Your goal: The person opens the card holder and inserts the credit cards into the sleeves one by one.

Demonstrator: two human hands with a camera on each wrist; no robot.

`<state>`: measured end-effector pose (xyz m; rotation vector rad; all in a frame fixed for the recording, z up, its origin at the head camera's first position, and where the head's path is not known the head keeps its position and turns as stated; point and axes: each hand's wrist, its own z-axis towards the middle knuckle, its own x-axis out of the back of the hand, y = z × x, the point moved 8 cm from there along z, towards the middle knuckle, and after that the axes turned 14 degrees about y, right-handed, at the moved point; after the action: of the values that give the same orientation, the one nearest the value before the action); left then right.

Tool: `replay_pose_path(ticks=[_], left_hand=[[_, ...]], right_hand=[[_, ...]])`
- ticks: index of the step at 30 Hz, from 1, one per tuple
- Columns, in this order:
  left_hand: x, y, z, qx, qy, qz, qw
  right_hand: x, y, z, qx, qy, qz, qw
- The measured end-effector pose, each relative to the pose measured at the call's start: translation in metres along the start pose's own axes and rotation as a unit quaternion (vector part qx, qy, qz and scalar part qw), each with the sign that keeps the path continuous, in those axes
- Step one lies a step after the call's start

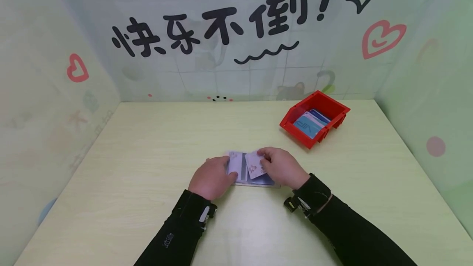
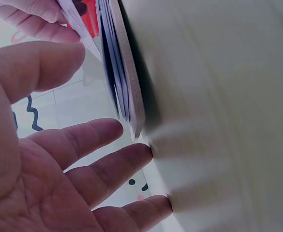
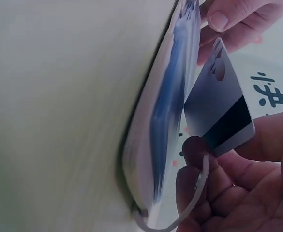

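Observation:
A card holder (image 1: 242,183) with clear sleeves lies opened flat on the table. My right hand (image 1: 282,167) pinches a pale printed card (image 1: 255,165) between thumb and fingers, tilted over the holder's right half. In the right wrist view the back of this card (image 3: 218,106) has a dark stripe, and one edge is right at the sleeves. My left hand (image 1: 213,177) is at the holder's left end, fingers spread apart. The left wrist view has its fingertips (image 2: 143,151) down by the table and the thumb apart from the holder (image 2: 124,72).
A red bin (image 1: 332,108) stands at the back right, with several blue and pink cards (image 1: 312,124) in it. A white strap (image 3: 199,188) loops from the holder's end past the right fingers. Printed cloth walls (image 1: 221,81) border the table's back and sides.

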<state>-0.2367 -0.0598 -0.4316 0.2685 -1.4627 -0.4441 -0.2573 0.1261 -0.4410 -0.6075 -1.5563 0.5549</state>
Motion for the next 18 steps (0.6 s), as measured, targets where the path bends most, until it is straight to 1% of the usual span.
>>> replay_pose_path(ticks=[5, 11, 14, 18], left_hand=[[-0.001, -0.001, 0.001, 0.004, -0.003, -0.001, 1.0], [-0.001, -0.001, 0.0, 0.002, -0.004, 0.004, 1.0], [-0.001, -0.001, 0.001, -0.001, -0.005, 0.005, 1.0], [-0.001, -0.001, 0.001, -0.001, -0.007, 0.003, 1.0]], right_hand=[[-0.004, -0.006, -0.003, 0.037, -0.011, -0.044, 0.998], [-0.008, -0.013, -0.006, 0.083, -0.016, -0.085, 0.993], [-0.011, -0.015, -0.006, 0.094, -0.018, -0.096, 0.991], [-0.013, -0.016, -0.007, 0.097, -0.018, -0.107, 0.989]])
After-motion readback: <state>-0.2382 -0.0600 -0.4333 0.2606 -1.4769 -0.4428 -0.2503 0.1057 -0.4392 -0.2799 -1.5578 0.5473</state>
